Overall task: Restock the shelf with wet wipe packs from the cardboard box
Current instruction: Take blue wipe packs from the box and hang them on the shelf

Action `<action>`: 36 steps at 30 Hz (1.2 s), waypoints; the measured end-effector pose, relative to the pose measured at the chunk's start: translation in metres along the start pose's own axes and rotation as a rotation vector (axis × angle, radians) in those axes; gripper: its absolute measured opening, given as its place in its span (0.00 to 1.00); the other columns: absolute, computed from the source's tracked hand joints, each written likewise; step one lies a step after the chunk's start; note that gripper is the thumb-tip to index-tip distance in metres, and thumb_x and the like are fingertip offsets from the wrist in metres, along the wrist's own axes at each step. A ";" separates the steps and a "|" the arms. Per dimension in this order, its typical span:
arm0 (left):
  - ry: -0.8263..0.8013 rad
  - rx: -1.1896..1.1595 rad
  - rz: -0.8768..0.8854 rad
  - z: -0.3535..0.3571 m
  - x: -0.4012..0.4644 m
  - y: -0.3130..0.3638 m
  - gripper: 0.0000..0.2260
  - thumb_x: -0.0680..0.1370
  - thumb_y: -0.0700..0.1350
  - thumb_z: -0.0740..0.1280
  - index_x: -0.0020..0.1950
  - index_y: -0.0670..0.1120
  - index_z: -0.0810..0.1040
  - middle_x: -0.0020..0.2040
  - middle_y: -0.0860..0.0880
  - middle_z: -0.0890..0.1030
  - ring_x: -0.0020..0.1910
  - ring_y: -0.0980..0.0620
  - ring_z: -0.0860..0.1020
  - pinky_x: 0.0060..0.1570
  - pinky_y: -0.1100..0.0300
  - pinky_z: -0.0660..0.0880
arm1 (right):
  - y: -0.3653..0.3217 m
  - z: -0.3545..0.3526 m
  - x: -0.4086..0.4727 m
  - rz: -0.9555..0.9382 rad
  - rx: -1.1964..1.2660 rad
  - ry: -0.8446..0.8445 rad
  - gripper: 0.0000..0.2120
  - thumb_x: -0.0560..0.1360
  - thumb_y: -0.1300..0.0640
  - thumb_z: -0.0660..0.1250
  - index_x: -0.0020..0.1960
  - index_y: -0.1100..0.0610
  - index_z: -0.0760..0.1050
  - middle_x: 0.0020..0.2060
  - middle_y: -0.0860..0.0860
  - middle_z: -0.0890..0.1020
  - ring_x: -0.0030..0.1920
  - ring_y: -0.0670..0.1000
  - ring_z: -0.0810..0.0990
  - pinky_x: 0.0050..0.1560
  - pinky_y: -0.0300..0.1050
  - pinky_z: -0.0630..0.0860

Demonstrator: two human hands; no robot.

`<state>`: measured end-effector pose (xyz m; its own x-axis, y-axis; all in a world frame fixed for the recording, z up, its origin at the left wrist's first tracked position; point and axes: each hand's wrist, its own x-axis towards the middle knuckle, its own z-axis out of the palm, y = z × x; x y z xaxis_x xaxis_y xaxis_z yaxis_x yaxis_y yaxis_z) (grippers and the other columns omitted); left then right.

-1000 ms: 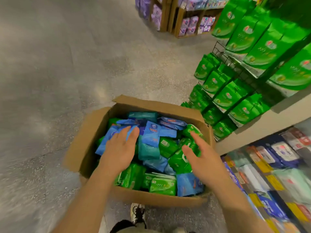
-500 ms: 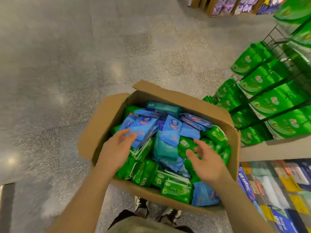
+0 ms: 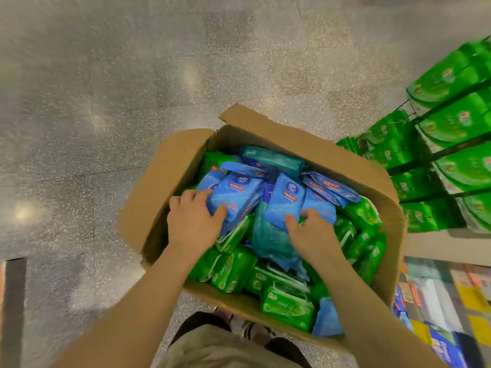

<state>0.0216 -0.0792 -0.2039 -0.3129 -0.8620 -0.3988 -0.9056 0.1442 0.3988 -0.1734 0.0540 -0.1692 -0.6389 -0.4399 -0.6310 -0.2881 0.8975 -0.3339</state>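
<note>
Knees and shoes (image 3: 252, 329) at the near edge, over speckled floor (image 3: 106, 102). Box (image 3: 159, 187) stands open on the floor just ahead, flaps out, heaped with wipe packs. Green packs (image 3: 288, 305) fill the near and right side; blue packs lie on top toward the far side, with a teal pack (image 3: 273, 159) against the far wall.

Left hand (image 3: 192, 221) is in the box, thumb and fingers curled round a blue pack (image 3: 235, 195). Right hand (image 3: 312, 232) pinches the lower edge of a second blue pack (image 3: 287, 200) beside it.

Right of the box: low shelf (image 3: 438, 245) with mixed packets below, blurred. Farther right, wire rack (image 3: 430, 155) loaded with large green bags (image 3: 457, 123).
</note>
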 end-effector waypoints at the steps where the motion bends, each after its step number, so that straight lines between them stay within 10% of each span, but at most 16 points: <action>1: 0.001 0.029 -0.005 0.002 -0.001 0.002 0.27 0.78 0.63 0.65 0.74 0.52 0.74 0.69 0.46 0.75 0.66 0.39 0.68 0.64 0.48 0.68 | -0.001 0.003 0.003 0.046 0.023 -0.025 0.25 0.80 0.40 0.62 0.63 0.61 0.74 0.54 0.57 0.81 0.55 0.59 0.80 0.49 0.49 0.72; 5: 0.012 0.070 -0.028 0.008 -0.003 0.007 0.30 0.78 0.66 0.64 0.76 0.54 0.70 0.72 0.48 0.74 0.68 0.40 0.65 0.62 0.47 0.70 | -0.004 0.021 0.004 0.240 0.339 -0.241 0.13 0.78 0.42 0.69 0.46 0.53 0.77 0.42 0.49 0.79 0.46 0.56 0.77 0.50 0.60 0.80; 9: 0.005 0.044 -0.037 0.011 -0.007 0.007 0.30 0.78 0.66 0.63 0.77 0.55 0.68 0.72 0.50 0.73 0.68 0.42 0.63 0.62 0.47 0.69 | 0.011 0.046 0.010 0.447 0.840 -0.324 0.17 0.73 0.49 0.78 0.57 0.53 0.78 0.57 0.53 0.83 0.56 0.57 0.81 0.51 0.57 0.80; 13: -0.001 0.012 -0.001 0.018 -0.009 0.003 0.31 0.78 0.66 0.60 0.78 0.53 0.67 0.71 0.48 0.73 0.68 0.41 0.64 0.65 0.47 0.66 | 0.019 0.048 0.010 0.488 1.018 -0.316 0.17 0.72 0.54 0.79 0.56 0.58 0.79 0.45 0.55 0.86 0.44 0.56 0.82 0.41 0.47 0.74; 19: 0.312 -0.267 0.128 0.034 -0.050 0.009 0.19 0.77 0.55 0.66 0.64 0.48 0.78 0.59 0.48 0.74 0.61 0.44 0.68 0.64 0.56 0.61 | 0.026 0.022 0.001 0.465 0.879 -0.439 0.15 0.73 0.47 0.77 0.49 0.55 0.77 0.28 0.52 0.80 0.27 0.50 0.69 0.32 0.42 0.64; 22: -0.038 -0.571 -0.058 0.035 -0.072 0.028 0.08 0.79 0.52 0.69 0.55 0.50 0.79 0.49 0.55 0.80 0.51 0.53 0.78 0.60 0.53 0.73 | 0.034 0.011 -0.015 0.407 0.787 -0.467 0.17 0.72 0.45 0.77 0.49 0.57 0.77 0.30 0.54 0.78 0.26 0.51 0.68 0.31 0.41 0.65; 27: -0.640 -1.125 -0.531 0.040 -0.087 0.057 0.24 0.73 0.66 0.71 0.60 0.51 0.82 0.54 0.48 0.87 0.53 0.43 0.86 0.60 0.40 0.80 | 0.051 -0.006 -0.053 0.192 0.617 -0.537 0.23 0.71 0.40 0.77 0.57 0.57 0.82 0.43 0.52 0.87 0.39 0.53 0.81 0.36 0.44 0.73; 30: -0.648 -1.334 -0.536 0.037 -0.090 0.068 0.21 0.72 0.54 0.77 0.62 0.47 0.83 0.54 0.43 0.87 0.54 0.41 0.85 0.61 0.41 0.79 | 0.052 -0.008 -0.066 0.057 0.526 -0.607 0.28 0.66 0.38 0.76 0.59 0.54 0.81 0.50 0.52 0.88 0.53 0.59 0.87 0.49 0.52 0.78; 36: -0.404 -1.410 -0.476 0.025 -0.081 0.068 0.15 0.75 0.37 0.75 0.61 0.43 0.81 0.51 0.43 0.88 0.48 0.43 0.86 0.46 0.53 0.82 | 0.026 -0.027 -0.035 -0.123 0.178 -0.415 0.23 0.76 0.32 0.65 0.49 0.51 0.83 0.43 0.47 0.88 0.45 0.49 0.86 0.50 0.48 0.81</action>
<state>-0.0218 0.0128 -0.1647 -0.3476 -0.4751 -0.8084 -0.0167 -0.8589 0.5119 -0.1780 0.0938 -0.1370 -0.2576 -0.5510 -0.7937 -0.1938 0.8342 -0.5163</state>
